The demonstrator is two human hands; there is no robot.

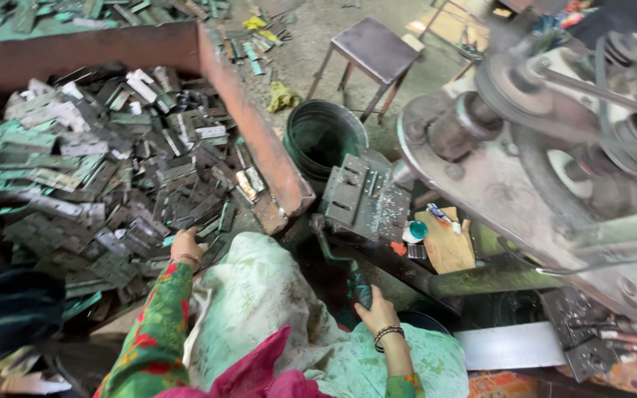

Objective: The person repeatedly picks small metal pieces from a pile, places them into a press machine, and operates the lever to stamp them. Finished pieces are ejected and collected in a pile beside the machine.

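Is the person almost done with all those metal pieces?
Not nearly. The tray is heaped with hinges. The left hand reaches into the heap; the right hand grips the press's lever. Finished pieces aren't clearly visible; the bucket looks empty.

bare concrete floor (311,37), dusty, w/ scraps & bits of yellow-green rag scattered abt. small dark metal stool (374,51) stands on it, upper middle. round dark bucket (324,136) just below the stool, near the corner of a rusty reddish bin wall (256,133). flat daylight, no hard shadows. no walls/windows in view.
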